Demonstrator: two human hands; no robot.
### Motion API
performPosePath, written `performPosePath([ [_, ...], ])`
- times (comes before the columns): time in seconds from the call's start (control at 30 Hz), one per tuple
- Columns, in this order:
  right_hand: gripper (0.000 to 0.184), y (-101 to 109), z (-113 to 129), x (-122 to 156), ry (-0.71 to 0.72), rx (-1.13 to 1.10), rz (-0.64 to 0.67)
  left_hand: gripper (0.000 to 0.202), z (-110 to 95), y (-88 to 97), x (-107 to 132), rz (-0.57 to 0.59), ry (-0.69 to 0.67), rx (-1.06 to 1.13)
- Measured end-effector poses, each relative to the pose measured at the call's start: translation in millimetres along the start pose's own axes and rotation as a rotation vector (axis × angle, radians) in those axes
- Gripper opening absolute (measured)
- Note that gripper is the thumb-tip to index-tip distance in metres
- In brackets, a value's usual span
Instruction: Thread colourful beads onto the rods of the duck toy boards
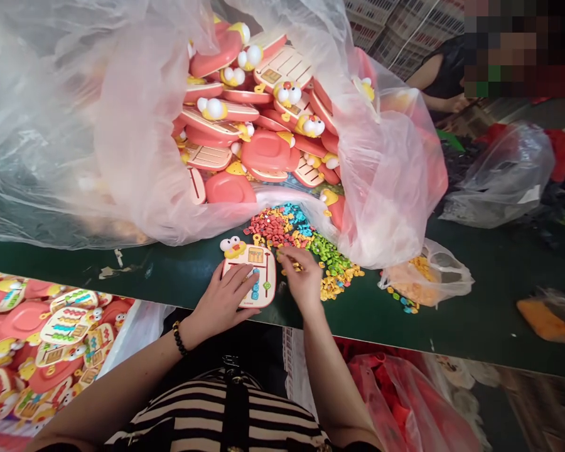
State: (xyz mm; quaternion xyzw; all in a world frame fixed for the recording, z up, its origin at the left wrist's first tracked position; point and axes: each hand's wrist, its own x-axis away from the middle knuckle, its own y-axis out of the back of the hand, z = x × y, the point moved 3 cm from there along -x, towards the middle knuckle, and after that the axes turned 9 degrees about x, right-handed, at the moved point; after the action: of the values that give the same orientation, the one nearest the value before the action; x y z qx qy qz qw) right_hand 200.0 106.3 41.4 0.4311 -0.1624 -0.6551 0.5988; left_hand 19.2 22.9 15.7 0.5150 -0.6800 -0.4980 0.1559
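While the left hand (219, 300) lies spread over a toy (262, 269), the right hand (306, 276) curls beside loose beads (275, 229). I cannot tell if it grips one.

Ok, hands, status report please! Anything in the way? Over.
Left hand on toy. Right hand beside it, near loose pieces. Big bag behind, seemingly not in the way.

Toy board (262, 276) partly covered by left grip (226, 295), co-worker (445, 69) partly pixelated, toy pile (42, 342) cut off left
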Motion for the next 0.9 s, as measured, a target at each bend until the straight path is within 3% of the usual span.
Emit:
performPosePath([
  [0.1,0.022,-25.4,15.7,3.3,0.121,0.012,0.016,0.055,0.3,-1.1,-0.5,0.003,0.006,-0.005],
  [0.17,0.023,-31.2,19.0,4.4,0.164,0.058,0.025,0.055,0.1,-1.5,-1.0,0.003,0.002,-0.004],
  [0.27,0.022,-22.2,22.5,7.2,0.217,0.076,0.093,0.055,0.3,-1.0,-1.5,-0.007,0.003,0.002],
  [0.37,0.020,-0.3,19.4,10.0,0.251,0.016,0.189,0.054,0.8,0.1,-1.5,-0.020,0.008,0.009],
  [0.5,0.020,33.6,-20.9,1.6,0.001,0.154,-0.058,0.054,1.6,0.3,-1.2,-0.009,0.001,0.019],
  [0.53,0.021,36.5,-33.8,-1.6,-0.063,0.193,-0.065,0.054,1.6,0.2,-1.2,-0.002,0.002,0.019],
  [0.7,0.025,22.8,-70.7,-12.0,-0.175,0.136,0.147,0.053,0.6,0.2,-1.3,-0.004,0.010,0.012],
  [0.9,0.026,21.1,-68.5,-11.8,-0.154,0.103,0.093,0.055,0.0,0.4,-0.7,-0.007,0.008,0.009],
])
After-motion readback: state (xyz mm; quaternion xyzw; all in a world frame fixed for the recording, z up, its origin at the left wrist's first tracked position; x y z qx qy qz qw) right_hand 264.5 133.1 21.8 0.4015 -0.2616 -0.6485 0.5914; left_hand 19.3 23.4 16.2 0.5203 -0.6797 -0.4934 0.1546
